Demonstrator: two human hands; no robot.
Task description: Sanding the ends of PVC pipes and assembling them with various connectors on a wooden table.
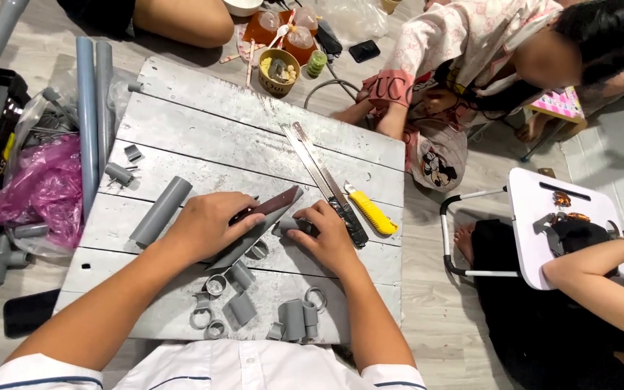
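Clamped in the left hand (207, 225), a dark-bladed knife (269, 206) bears on a short grey plastic pipe piece (294, 224) pinned by the right hand (330, 237) on the grey wooden board (254, 123), centre. Judged step: slicing rings; next needs steady pressure. Blade edge hidden; cut rings (214, 285) lie near.

shirt: white, short sleeves | trim: dark stripe near cuffs | forearms: bare

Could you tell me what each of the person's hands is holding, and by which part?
Left hand grips a knife by its handle end; right hand pinches a short grey pipe piece around its side.
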